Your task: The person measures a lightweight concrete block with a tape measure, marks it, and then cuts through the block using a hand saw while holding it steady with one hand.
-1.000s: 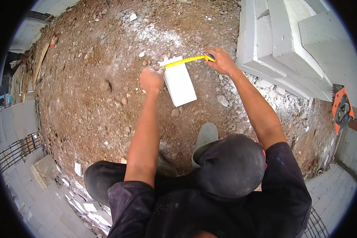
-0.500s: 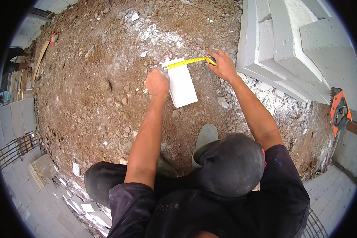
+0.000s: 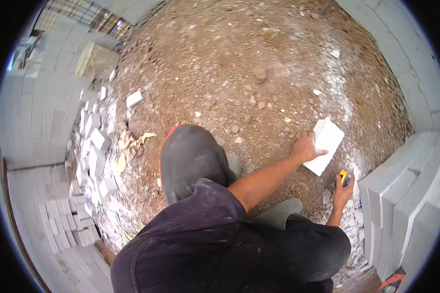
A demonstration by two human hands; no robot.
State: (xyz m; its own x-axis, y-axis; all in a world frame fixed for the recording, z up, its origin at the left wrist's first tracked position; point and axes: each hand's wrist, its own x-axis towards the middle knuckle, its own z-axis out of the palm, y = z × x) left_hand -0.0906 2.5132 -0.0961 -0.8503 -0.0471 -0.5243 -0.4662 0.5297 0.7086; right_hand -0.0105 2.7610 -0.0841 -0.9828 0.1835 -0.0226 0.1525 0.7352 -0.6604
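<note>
A white lightweight block point(image 3: 331, 139) is at the right of centre, over the brown soil; whether it is lifted off the ground I cannot tell. My left hand point(image 3: 306, 147) grips its left edge, the thumb lying across the near part of the top face. Closer to me and to the right, my right hand point(image 3: 342, 195) is closed round a yellow and black tape measure point(image 3: 345, 177). No drawn-out blade shows from the tape measure, and the hand is apart from the block.
Large grey blocks point(image 3: 384, 190) stand stacked at the right. An orange-handled saw point(image 3: 392, 282) shows at the lower right edge. Broken block pieces point(image 3: 97, 158) lie along the left beside a grey block wall point(image 3: 36, 122). A dirty bucket point(image 3: 97, 61) lies at the upper left.
The yellow blade, stretched across the block before, is back out of sight. My left hand has gone from the blade's end to gripping the block. My view has swung left.
</note>
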